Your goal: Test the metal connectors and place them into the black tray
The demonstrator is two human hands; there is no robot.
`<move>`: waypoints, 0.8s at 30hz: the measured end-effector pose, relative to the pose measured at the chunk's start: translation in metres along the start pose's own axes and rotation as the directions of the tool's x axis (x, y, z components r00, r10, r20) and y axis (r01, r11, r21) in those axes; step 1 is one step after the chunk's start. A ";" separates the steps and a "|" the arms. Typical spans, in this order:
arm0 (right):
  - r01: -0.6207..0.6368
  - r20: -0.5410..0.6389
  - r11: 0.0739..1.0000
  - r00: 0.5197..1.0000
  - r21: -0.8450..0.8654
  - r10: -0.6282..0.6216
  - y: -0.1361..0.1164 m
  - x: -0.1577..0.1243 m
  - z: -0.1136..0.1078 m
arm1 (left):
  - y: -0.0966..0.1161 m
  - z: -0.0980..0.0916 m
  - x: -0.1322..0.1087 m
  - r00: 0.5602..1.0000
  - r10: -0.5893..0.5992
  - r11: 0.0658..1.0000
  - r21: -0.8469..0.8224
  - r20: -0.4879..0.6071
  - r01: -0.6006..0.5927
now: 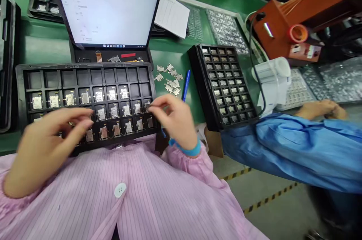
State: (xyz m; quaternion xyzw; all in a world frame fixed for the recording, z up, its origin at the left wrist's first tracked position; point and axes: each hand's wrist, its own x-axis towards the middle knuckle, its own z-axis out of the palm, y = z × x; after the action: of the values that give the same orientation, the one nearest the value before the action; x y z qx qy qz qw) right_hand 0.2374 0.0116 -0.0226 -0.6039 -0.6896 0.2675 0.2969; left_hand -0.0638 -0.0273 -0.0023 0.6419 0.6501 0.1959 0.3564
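Note:
A black compartment tray lies in front of me, with small silver metal parts in its lower rows. My left hand hovers over the tray's lower left side, covering some compartments. Its thumb and index finger are curved toward each other with a small gap, and I see nothing between them. At the tray's right edge, the thumb and index finger of my right hand pinch at a small metal part in the end compartment. Loose metal pieces lie in a small pile beyond that hand.
An open laptop stands behind the tray. A blue pen and a black stack of filled trays are to the right. Farther right, a co-worker's blue sleeve and hands are at the bench. An orange-red machine sits behind.

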 end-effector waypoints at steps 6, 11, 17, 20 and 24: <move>0.105 0.422 0.953 0.879 0.285 -0.223 -0.056 -0.015 0.035 | 0.031 0.029 0.016 0.902 0.067 0.957 -0.282 0.426 0.061; 0.043 0.058 0.995 0.997 0.089 -0.048 0.000 0.021 0.006 | 0.028 0.025 0.016 0.895 -0.048 0.843 -0.462 0.443 0.274; -0.172 -0.189 0.922 0.976 -0.347 0.111 0.083 0.066 -0.019 | 0.021 0.025 0.014 0.903 -0.017 0.792 -0.545 0.430 0.274; -0.159 -0.188 0.921 0.977 -0.356 0.096 0.094 0.067 -0.018 | 0.019 0.023 0.015 0.897 0.013 0.814 -0.526 0.441 0.247; -0.181 -0.228 0.937 0.967 -0.300 0.114 0.091 0.062 -0.023 | 0.019 0.022 0.015 0.904 0.010 0.791 -0.557 0.427 0.254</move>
State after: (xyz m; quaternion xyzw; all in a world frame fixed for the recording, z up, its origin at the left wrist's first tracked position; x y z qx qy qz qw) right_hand 0.3093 0.0848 -0.0679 -0.7185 -0.6416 0.1101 0.2449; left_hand -0.0337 -0.0156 -0.0069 0.4774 0.5063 0.2293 0.6806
